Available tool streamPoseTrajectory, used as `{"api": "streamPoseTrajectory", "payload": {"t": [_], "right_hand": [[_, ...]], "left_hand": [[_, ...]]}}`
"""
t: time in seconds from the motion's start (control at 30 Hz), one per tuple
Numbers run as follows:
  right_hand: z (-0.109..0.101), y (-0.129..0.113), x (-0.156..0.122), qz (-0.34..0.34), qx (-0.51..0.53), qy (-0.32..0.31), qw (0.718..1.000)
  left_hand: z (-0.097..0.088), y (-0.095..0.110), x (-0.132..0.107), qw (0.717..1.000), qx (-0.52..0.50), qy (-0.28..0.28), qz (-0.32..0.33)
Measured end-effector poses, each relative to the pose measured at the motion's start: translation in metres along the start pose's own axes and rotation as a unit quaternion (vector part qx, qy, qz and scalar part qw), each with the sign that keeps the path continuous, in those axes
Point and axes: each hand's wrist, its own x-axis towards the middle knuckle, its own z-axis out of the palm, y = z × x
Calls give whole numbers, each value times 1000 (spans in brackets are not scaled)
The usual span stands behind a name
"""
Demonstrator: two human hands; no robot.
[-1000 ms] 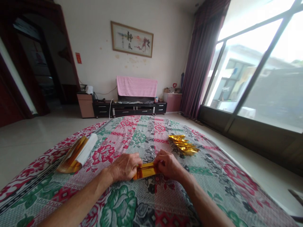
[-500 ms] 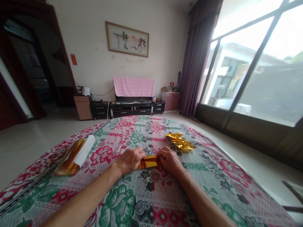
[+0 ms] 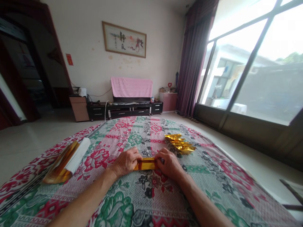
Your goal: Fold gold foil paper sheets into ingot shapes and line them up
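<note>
On flowered cloth point(image 3: 144, 205), left hand point(image 3: 127, 161) and right hand point(image 3: 168, 162) pinch a gold strip point(image 3: 146, 165) by its ends.

The framed picture point(image 3: 129, 40) appears to read "静氣".

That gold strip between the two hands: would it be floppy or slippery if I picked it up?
The gold strip looks thin, so it is probably light. What looks like a lengthwise fold may stiffen it somewhat. Its glossy surface suggests it could be slippery.
</note>
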Motion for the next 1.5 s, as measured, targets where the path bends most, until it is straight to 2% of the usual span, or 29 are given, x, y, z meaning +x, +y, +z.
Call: {"api": "streamPoseTrajectory", "payload": {"t": [0.17, 0.53, 1.5], "right_hand": [[1, -1, 0, 5, -3, 2, 1000], [-2, 3, 0, -4, 49, 4, 999], [-1, 5, -1, -8, 73, 19, 997]], "left_hand": [[2, 0, -2, 999, -23, 21, -12], [4, 0, -3, 999, -32, 14, -15], [3, -1, -1, 999, -33, 11, -18]]}}
